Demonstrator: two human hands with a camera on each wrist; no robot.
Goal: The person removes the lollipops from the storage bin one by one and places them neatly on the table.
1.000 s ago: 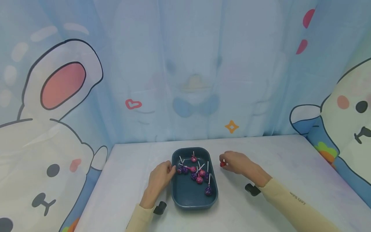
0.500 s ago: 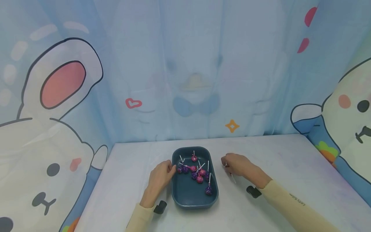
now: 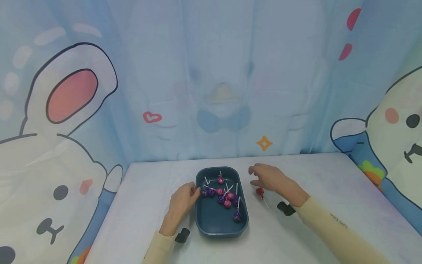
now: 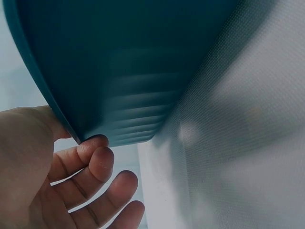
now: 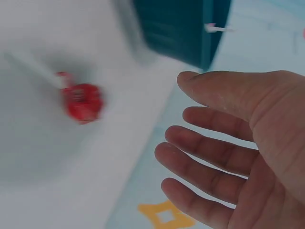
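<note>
A dark teal rectangular tray [image 3: 219,225] stands on the table with several purple and pink wrapped lollipops inside, such as a purple lollipop [image 3: 237,217] near its right wall. My left hand [image 3: 182,200] pinches the tray's left rim; in the left wrist view the thumb is inside the rim's line and the fingertips [image 4: 101,160] are at its edge. Just right of the tray a red lollipop [image 3: 260,191] lies on the table, its white stick pointing toward me. My right hand [image 3: 268,178] hovers beyond it, fingers apart and holding nothing, as the right wrist view also shows.
The white-covered table [image 3: 158,176] extends to both sides of the tray. Behind it hangs a light blue curtain [image 3: 217,55] printed with cartoon animals. Each wrist wears a small black camera, such as the right wrist camera [image 3: 286,208].
The right hand has put the red lollipop down on the table, let go of it and lifted away toward the back. The left hand and the tray have stayed in place.
</note>
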